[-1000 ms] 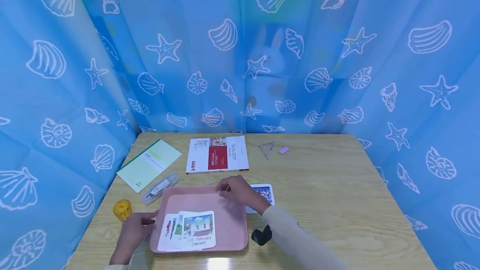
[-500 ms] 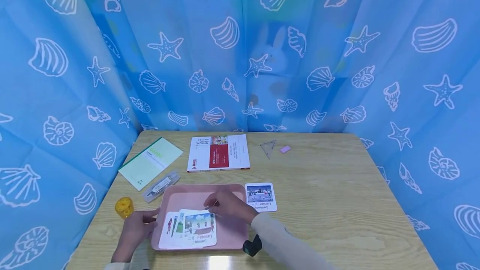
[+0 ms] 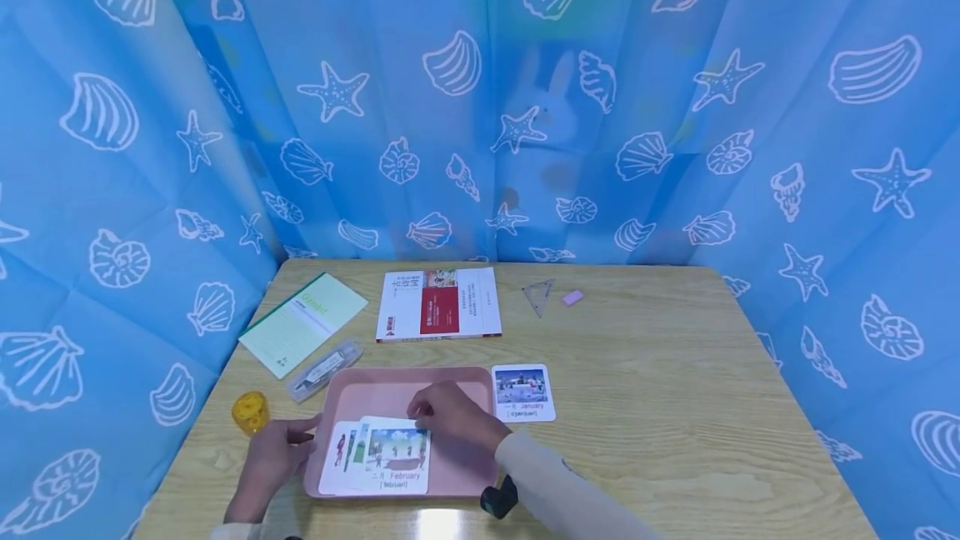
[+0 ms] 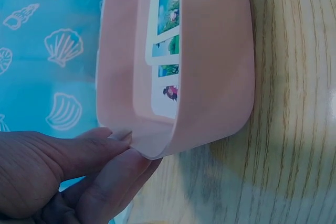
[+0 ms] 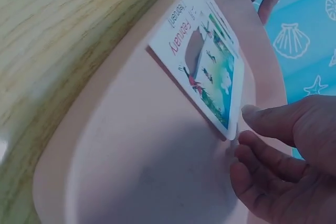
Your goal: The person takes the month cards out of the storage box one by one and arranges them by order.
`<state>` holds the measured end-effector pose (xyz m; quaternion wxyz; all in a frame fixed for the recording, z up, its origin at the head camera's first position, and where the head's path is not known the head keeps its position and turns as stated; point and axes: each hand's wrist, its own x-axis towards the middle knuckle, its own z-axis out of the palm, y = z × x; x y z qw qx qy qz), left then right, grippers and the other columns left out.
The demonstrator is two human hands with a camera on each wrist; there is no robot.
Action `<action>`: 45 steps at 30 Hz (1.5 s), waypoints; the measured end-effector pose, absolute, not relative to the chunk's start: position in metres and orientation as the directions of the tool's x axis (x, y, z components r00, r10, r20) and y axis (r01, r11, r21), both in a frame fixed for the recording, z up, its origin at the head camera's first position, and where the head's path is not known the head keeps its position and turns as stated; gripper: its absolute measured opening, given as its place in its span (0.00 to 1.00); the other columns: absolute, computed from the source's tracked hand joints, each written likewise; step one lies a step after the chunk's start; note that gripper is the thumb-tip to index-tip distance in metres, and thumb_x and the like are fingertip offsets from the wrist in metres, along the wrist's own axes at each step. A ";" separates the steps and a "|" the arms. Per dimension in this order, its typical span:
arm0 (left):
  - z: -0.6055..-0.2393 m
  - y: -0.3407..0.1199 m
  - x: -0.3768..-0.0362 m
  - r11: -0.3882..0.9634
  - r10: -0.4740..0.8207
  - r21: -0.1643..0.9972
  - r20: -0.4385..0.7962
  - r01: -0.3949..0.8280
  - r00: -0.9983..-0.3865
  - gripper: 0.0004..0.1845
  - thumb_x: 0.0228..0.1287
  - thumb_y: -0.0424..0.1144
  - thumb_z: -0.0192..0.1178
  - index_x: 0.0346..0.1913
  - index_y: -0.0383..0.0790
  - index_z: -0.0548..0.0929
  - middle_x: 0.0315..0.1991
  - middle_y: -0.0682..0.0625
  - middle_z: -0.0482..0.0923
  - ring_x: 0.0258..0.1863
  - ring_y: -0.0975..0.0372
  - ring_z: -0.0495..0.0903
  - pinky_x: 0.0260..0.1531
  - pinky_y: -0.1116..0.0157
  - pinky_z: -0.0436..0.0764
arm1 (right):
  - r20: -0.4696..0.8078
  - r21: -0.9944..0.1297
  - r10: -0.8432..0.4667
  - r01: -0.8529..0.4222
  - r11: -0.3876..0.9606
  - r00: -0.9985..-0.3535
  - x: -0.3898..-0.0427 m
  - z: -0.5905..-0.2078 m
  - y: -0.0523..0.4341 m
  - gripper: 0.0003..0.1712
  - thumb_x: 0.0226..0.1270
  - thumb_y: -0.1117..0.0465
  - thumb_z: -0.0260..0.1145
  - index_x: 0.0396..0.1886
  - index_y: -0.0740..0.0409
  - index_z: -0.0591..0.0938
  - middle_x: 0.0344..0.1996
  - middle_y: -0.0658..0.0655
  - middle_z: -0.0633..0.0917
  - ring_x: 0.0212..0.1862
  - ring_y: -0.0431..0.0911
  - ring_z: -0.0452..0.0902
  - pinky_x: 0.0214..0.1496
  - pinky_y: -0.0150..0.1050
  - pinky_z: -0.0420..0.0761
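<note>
A pink tray (image 3: 465, 473) lies near the front of the wooden table. My left hand (image 3: 272, 458) grips its left wall; in the left wrist view the thumb (image 4: 89, 153) lies at the rim, with fingers outside. Several overlapping picture cards (image 3: 341, 473) lie at the tray's left side, the February card (image 3: 397, 457) on top. My right hand (image 3: 453, 415) reaches in and pinches that card's upper right corner. In the right wrist view, thumb and fingertips meet the card's corner, partly hidden. A January card (image 3: 522, 394) lies on the table, right of the tray.
Behind the tray lie a white and red book (image 3: 438, 304), a green notebook (image 3: 303, 323) and a clear pen case (image 3: 325, 369). A yellow round object (image 3: 250, 412) stands at left. A set square (image 3: 537, 297) and pink eraser (image 3: 573, 297) lie farther back.
My right hand has moved left and down from the tray's far right rim to the February card, which has shifted slightly. The January card came into fuller view. My left hand stays at the tray wall.
</note>
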<state>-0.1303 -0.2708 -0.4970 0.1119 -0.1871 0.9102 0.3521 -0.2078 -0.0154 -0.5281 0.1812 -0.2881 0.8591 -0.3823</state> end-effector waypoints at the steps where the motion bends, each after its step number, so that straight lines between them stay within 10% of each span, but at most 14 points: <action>1: -0.497 -0.271 -0.130 0.684 -0.262 0.598 -0.332 -0.417 -0.906 0.20 0.57 0.25 0.61 0.55 0.32 0.77 0.39 0.35 0.82 0.31 0.57 0.82 0.27 0.65 0.82 | -0.091 -0.757 -0.628 -0.356 0.548 -0.773 -0.207 -0.528 -0.015 0.10 0.59 0.69 0.67 0.40 0.58 0.86 0.32 0.46 0.85 0.32 0.33 0.76 0.37 0.27 0.76; 28: -0.498 -0.270 -0.131 0.671 -0.280 0.595 -0.349 -0.442 -0.894 0.20 0.58 0.25 0.61 0.55 0.32 0.76 0.39 0.35 0.82 0.32 0.56 0.82 0.27 0.64 0.82 | -0.090 -0.828 -0.544 -0.241 0.507 -0.834 -0.222 -0.504 0.007 0.06 0.59 0.69 0.67 0.34 0.56 0.88 0.27 0.49 0.86 0.26 0.44 0.81 0.25 0.30 0.76; 45: -0.498 -0.271 -0.131 0.682 -0.281 0.582 -0.352 -0.443 -0.893 0.20 0.59 0.26 0.60 0.56 0.33 0.76 0.39 0.36 0.83 0.33 0.56 0.82 0.27 0.64 0.81 | -0.143 -0.893 -0.299 -0.007 0.450 -0.944 -0.303 -0.467 0.173 0.12 0.67 0.68 0.60 0.47 0.64 0.83 0.46 0.62 0.83 0.43 0.49 0.82 0.44 0.43 0.83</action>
